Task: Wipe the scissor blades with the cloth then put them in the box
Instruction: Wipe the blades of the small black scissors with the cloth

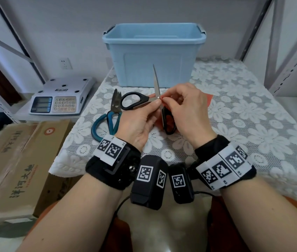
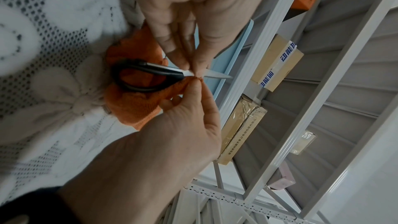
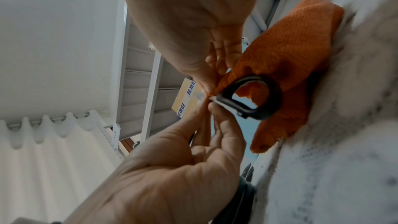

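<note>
The black-handled scissors (image 1: 135, 100) are spread wide open above the lace-covered table, one blade (image 1: 156, 79) pointing up toward the blue box (image 1: 155, 51). My right hand (image 1: 164, 99) pinches the blade base at the pivot. My left hand (image 1: 154, 105) pinches an edge of the orange cloth (image 1: 210, 97) against that same spot. In the left wrist view the cloth (image 2: 133, 108) lies bunched under the handle loop (image 2: 137, 76). In the right wrist view the cloth (image 3: 290, 48) lies behind the other loop (image 3: 254, 98).
A second pair of scissors with teal handles (image 1: 107, 117) lies on the table, left of my left hand. A weighing scale (image 1: 62, 95) sits on a low shelf to the left. A cardboard carton (image 1: 16, 160) stands below it. Metal shelving frames both sides.
</note>
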